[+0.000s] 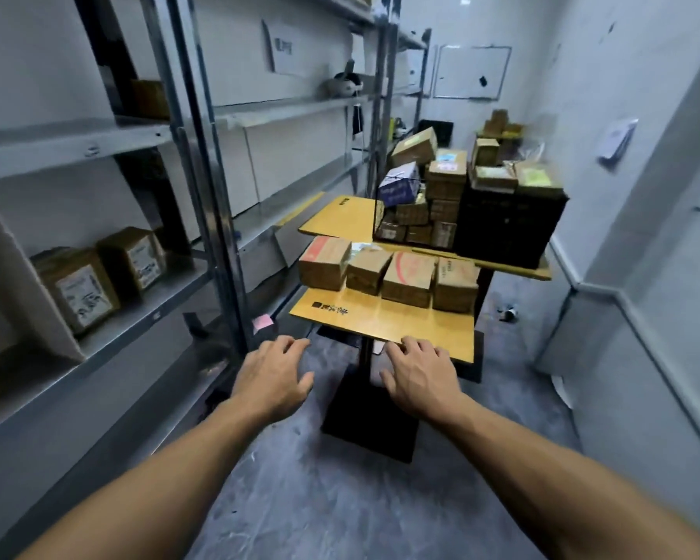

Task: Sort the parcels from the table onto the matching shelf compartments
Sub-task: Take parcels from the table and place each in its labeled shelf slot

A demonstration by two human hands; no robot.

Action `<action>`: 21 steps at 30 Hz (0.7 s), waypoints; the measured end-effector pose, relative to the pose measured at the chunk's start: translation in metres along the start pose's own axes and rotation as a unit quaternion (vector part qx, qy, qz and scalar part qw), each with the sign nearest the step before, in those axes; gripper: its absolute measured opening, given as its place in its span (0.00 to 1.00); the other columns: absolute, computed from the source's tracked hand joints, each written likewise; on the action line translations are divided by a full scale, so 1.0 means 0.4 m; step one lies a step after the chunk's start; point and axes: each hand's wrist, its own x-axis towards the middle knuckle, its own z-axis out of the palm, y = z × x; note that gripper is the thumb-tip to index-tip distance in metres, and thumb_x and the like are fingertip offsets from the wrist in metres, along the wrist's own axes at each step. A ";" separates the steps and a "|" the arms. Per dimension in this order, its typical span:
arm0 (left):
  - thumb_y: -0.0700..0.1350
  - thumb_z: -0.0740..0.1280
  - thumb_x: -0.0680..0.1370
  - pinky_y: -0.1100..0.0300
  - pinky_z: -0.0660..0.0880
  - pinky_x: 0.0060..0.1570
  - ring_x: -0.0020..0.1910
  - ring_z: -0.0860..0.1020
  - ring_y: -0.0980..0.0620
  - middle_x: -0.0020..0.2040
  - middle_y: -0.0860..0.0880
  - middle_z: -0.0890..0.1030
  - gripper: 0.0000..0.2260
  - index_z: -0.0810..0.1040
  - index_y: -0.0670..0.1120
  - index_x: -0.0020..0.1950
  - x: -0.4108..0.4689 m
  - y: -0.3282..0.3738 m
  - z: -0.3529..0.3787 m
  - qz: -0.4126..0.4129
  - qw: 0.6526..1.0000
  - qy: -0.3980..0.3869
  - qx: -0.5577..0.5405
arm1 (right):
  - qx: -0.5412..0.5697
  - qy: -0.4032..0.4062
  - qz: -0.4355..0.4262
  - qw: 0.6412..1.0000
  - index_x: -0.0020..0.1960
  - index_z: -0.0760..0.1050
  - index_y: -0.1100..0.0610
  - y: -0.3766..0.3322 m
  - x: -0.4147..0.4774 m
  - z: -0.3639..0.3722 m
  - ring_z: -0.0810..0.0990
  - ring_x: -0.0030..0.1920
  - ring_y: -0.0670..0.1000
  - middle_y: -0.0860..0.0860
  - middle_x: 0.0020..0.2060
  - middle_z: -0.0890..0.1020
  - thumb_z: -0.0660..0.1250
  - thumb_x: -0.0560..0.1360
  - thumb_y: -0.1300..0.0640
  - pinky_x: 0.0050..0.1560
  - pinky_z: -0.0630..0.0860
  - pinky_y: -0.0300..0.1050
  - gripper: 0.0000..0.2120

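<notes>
both hands empty, fingers loosely spread: left hand (pixel 273 375) just off the front left corner of the table (pixel 380 323), right hand (pixel 415 375) at its front edge. parcels (pixel 388 272) sit in a side-to-side row on the table's far half, straight ahead, right hand nearer.

Two tables (pixel 380 323), four front parcels (pixel 407 278), two hands (pixel 271 377)

Cool, bluish, fairly dim light fills the room, its source out of view. Deep shadow sits inside the shelf (pixel 146 317) compartments. The wide lens bows the uprights (pixel 215 196) near the edges, and blur softens the far parcels (pixel 445 183) and the right wall (pixel 643 115).
</notes>
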 end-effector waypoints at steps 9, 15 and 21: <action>0.57 0.59 0.79 0.51 0.68 0.64 0.67 0.68 0.48 0.69 0.52 0.70 0.24 0.64 0.53 0.74 0.248 0.233 0.081 0.093 0.996 -0.017 -0.001 | -0.008 -0.010 0.091 0.996 0.58 0.75 0.52 0.285 0.057 0.055 0.78 0.54 0.60 0.55 0.54 0.79 0.61 0.76 0.41 0.50 0.73 0.54 0.18; 0.58 0.59 0.79 0.52 0.67 0.65 0.67 0.68 0.49 0.70 0.51 0.69 0.24 0.62 0.54 0.74 0.412 0.335 0.149 0.134 0.990 -0.049 -0.003 | 0.006 -0.026 0.128 0.991 0.63 0.72 0.52 0.404 0.111 0.106 0.76 0.58 0.60 0.54 0.57 0.77 0.59 0.78 0.42 0.54 0.71 0.55 0.19; 0.59 0.59 0.79 0.51 0.67 0.66 0.69 0.67 0.48 0.71 0.52 0.68 0.25 0.61 0.55 0.75 0.646 0.427 0.217 0.171 0.983 -0.074 -0.001 | -0.001 -0.037 0.171 0.985 0.58 0.75 0.54 0.562 0.237 0.166 0.77 0.55 0.62 0.55 0.53 0.78 0.59 0.77 0.43 0.53 0.72 0.55 0.17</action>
